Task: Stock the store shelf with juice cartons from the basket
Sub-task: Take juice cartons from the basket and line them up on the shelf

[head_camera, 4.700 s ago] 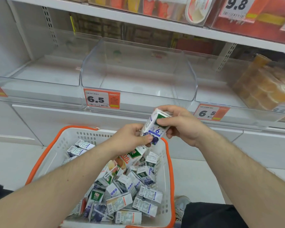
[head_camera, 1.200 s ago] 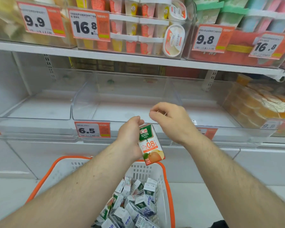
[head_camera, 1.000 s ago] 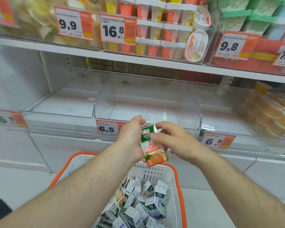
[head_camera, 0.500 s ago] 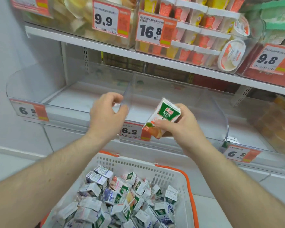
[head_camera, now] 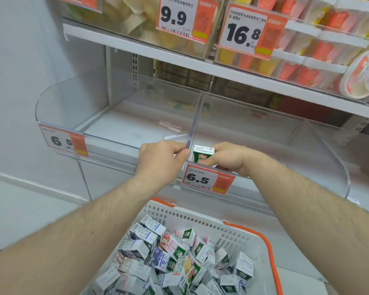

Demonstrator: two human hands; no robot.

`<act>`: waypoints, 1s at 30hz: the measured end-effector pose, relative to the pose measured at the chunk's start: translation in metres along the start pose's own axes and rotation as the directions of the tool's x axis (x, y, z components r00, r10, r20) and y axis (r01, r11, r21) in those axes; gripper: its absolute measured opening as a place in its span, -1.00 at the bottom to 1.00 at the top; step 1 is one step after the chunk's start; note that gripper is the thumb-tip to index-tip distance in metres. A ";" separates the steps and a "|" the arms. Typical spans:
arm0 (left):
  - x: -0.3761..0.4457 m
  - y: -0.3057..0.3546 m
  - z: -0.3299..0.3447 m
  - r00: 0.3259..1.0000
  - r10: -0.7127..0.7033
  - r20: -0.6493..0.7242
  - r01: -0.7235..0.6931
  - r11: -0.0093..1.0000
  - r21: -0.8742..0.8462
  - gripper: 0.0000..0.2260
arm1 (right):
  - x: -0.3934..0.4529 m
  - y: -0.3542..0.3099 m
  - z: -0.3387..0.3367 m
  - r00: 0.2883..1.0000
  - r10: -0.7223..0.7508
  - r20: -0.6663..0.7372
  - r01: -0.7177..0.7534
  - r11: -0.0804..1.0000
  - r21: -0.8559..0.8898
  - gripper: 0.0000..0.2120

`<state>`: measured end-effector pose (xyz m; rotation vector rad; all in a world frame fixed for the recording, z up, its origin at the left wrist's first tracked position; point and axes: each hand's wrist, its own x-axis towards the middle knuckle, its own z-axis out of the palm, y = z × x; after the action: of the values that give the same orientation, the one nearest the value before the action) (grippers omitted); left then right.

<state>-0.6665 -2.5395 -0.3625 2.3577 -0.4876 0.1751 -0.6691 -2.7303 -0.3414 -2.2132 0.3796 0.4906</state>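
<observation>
My right hand [head_camera: 228, 158] grips a green-and-white juice carton [head_camera: 202, 155] upright at the front left corner of a clear shelf bin [head_camera: 320, 154], just behind the 6.5 price tag [head_camera: 207, 180]. The fingers of my left hand [head_camera: 161, 159] pinch the front edge of the clear divider [head_camera: 193, 122] between two bins. Below, a white basket with orange rim [head_camera: 262, 237] holds several small juice cartons [head_camera: 175, 260] in a loose pile.
The left clear bin [head_camera: 73, 107] also carries a 6.5 tag [head_camera: 62, 140]. The upper shelf [head_camera: 200, 67] holds tubs and cups behind 9.9 and 16.8 tags. A grey wall stands to the left.
My right hand has lowered the carton from above the tag down into the bin's front corner. My left hand moved right and closed on the divider's edge. The view shifted closer.
</observation>
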 end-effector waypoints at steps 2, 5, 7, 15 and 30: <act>-0.001 0.000 0.002 1.000 0.010 -0.015 -0.010 1.000 -0.010 -0.78 | 0.002 0.000 0.002 0.989 0.008 0.146 -0.019 0.997 0.069 -0.83; -0.001 0.000 0.004 0.999 0.009 -0.039 -0.010 1.000 -0.012 -0.78 | 0.003 0.003 0.002 0.971 0.015 0.238 -0.052 0.987 0.149 -0.75; -0.002 -0.001 0.006 0.999 0.012 -0.038 -0.012 1.000 0.000 -0.78 | 0.003 0.005 0.001 0.966 0.031 0.256 -0.095 0.965 0.244 -0.62; 0.000 -0.001 0.010 0.999 -0.015 -0.043 0.017 1.000 0.024 -0.75 | 0.003 0.005 0.001 0.975 0.055 0.215 -0.125 0.937 0.326 -0.70; -0.002 0.002 0.007 1.000 0.015 -0.015 -0.014 0.996 0.083 -0.72 | -0.002 -0.004 0.001 0.964 0.080 0.252 -0.117 0.984 0.136 -0.60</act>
<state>-0.6695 -2.5452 -0.3666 2.4319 -0.4985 0.2240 -0.6696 -2.7266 -0.3385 -1.9668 0.3825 0.7576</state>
